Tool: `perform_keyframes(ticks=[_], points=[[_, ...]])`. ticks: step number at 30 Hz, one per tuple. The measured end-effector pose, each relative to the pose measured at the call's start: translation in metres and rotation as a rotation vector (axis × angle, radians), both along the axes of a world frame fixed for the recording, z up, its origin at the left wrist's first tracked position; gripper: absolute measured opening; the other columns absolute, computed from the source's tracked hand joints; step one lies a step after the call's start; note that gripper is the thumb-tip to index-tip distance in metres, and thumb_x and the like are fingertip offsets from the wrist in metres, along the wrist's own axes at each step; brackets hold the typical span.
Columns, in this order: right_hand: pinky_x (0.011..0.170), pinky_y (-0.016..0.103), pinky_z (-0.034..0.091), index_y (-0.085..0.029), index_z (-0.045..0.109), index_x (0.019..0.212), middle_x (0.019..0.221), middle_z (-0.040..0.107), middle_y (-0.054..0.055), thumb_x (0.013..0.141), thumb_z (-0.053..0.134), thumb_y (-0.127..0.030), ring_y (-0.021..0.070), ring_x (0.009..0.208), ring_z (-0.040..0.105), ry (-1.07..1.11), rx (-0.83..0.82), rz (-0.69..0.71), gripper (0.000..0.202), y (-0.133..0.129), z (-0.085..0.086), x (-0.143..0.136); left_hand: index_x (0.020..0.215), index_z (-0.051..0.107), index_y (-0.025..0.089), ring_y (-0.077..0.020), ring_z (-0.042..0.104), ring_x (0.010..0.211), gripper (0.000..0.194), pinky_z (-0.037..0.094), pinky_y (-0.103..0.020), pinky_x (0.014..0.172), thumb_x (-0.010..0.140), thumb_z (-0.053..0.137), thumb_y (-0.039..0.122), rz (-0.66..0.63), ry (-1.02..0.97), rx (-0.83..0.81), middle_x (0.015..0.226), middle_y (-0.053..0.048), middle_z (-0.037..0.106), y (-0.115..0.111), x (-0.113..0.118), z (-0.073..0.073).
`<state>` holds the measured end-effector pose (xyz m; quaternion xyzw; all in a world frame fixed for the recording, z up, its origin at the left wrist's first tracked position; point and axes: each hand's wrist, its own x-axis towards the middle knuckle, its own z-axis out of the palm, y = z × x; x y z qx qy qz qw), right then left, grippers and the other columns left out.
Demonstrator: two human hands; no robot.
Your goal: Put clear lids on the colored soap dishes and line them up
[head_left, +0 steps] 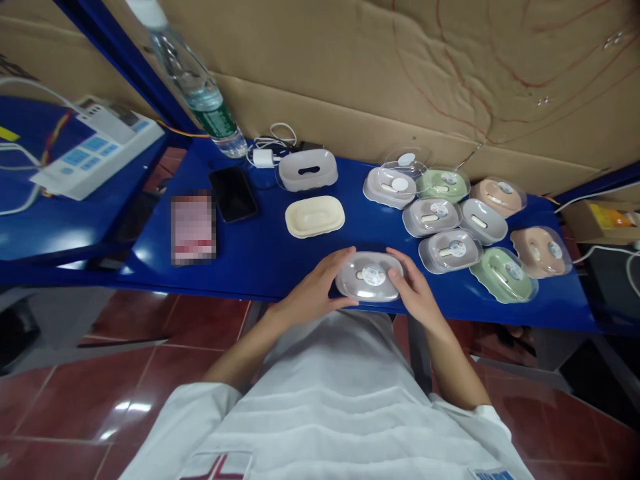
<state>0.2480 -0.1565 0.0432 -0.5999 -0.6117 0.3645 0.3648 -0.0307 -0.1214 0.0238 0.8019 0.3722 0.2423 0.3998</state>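
Note:
A grey oval soap box [369, 288] with a clear lid and a round sticker lies at the front edge of the blue table. Around its left end are the fingers and thumb of my left hand [320, 283]. My right hand [414, 287] grips the right end, its thumb on the lid near the sticker. Behind the box sits a cream oval tray [315, 217], with a grey slotted tray [308, 170] farther back. To the right stand several lidded boxes in grey, green [504, 277] and peach [543, 252].
A water bottle [215, 117] stands at the back left, near a white charger [263, 158] with cables. A black phone [233, 193] and a pixelated item [193, 227] lie left. Cardboard [325, 73] walls the back edge. A power strip [95, 150] is far left.

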Motion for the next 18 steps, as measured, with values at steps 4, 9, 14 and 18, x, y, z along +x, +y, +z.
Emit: perform_keyframes(ticks=[4, 9, 14, 18], points=[[0.126, 0.055, 0.048, -0.032, 0.063, 0.150, 0.156, 0.063, 0.011, 0.109, 0.056, -0.057, 0.0292, 0.147, 0.059, -0.127, 0.119, -0.008, 0.049, 0.001, -0.002, -0.009, 0.176, 0.015, 0.043, -0.0335, 0.034, 0.167, 0.106, 0.032, -0.055, 0.137, 0.094, 0.084, 0.049, -0.048, -0.012, 0.016, 0.180, -0.010, 0.032, 0.001, 0.000, 0.001], [0.128, 0.057, 0.046, -0.032, 0.066, 0.146, 0.154, 0.064, 0.011, 0.109, 0.057, -0.050, 0.0295, 0.149, 0.057, -0.180, 0.210, 0.001, 0.042, 0.001, -0.003, -0.023, 0.175, 0.021, 0.045, -0.0327, 0.032, 0.168, 0.099, 0.035, -0.054, 0.136, 0.097, 0.081, 0.048, -0.092, 0.021, -0.011, 0.182, -0.007, 0.028, 0.001, -0.001, 0.005], [0.125, 0.057, 0.050, -0.036, 0.065, 0.149, 0.152, 0.066, 0.009, 0.110, 0.056, -0.045, 0.0298, 0.145, 0.061, -0.239, 0.259, 0.086, 0.041, -0.003, 0.007, -0.027, 0.174, 0.025, 0.044, -0.0320, 0.033, 0.167, 0.093, 0.035, -0.053, 0.137, 0.098, 0.079, 0.046, -0.109, 0.024, -0.028, 0.182, -0.005, 0.029, 0.000, -0.001, 0.011], [0.124, 0.059, 0.050, -0.038, 0.058, 0.157, 0.158, 0.061, 0.009, 0.108, 0.061, -0.047, 0.0322, 0.148, 0.058, -0.324, 0.306, 0.184, 0.050, -0.003, 0.011, -0.023, 0.174, 0.026, 0.042, -0.0312, 0.034, 0.167, 0.092, 0.038, -0.051, 0.136, 0.098, 0.078, 0.042, -0.098, 0.031, -0.051, 0.181, -0.005, 0.030, 0.000, 0.000, 0.015]])
